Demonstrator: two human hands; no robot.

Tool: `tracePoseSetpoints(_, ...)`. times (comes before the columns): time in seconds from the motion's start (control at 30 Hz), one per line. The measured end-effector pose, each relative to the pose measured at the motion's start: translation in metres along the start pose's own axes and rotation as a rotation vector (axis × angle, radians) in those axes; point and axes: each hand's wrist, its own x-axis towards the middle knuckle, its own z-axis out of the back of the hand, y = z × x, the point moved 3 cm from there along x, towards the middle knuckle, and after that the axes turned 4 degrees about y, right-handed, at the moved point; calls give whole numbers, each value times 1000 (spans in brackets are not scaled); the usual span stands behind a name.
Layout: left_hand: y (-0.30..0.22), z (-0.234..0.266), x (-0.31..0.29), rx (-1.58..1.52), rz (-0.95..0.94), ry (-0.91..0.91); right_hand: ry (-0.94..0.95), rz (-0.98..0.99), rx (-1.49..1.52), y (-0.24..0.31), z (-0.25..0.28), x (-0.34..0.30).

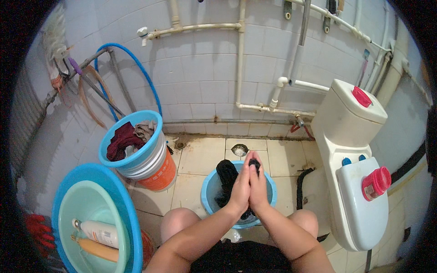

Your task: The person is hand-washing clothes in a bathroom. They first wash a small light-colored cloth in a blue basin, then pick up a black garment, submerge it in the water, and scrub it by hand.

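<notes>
Over a light blue basin (271, 186) on the floor, my left hand (241, 189) and my right hand (258, 186) are pressed together, palm to palm, fingers pointing away from me. A bunch of wet-looking black cloth (254, 164) shows between the fingertips, held by both hands. More black cloth (226, 175) rises to the left of my left hand, over the basin's far left rim, and some lies lower in the basin under my wrists. Whether these are one piece, my hands hide. Greyish water shows in the basin.
To the left stands a white and orange bucket (157, 175) topped by a blue basin with maroon clothing (123, 142). Nearer, a pale green basin (68, 200) with a white bottle (98, 232) sits inside a larger blue basin (59, 195). A toilet (348, 118) stands right, a red tub (377, 182) on its lid.
</notes>
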Motion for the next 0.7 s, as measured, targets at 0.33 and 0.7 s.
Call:
tracePoseSetpoints(0.33,14,9,6,-103,82,-61,-85,-27,28,-2,-3,-2)
tracePoseSetpoints(0.7,18,19,9,-198,116,-110,-48,1,77,-10,-4,-5)
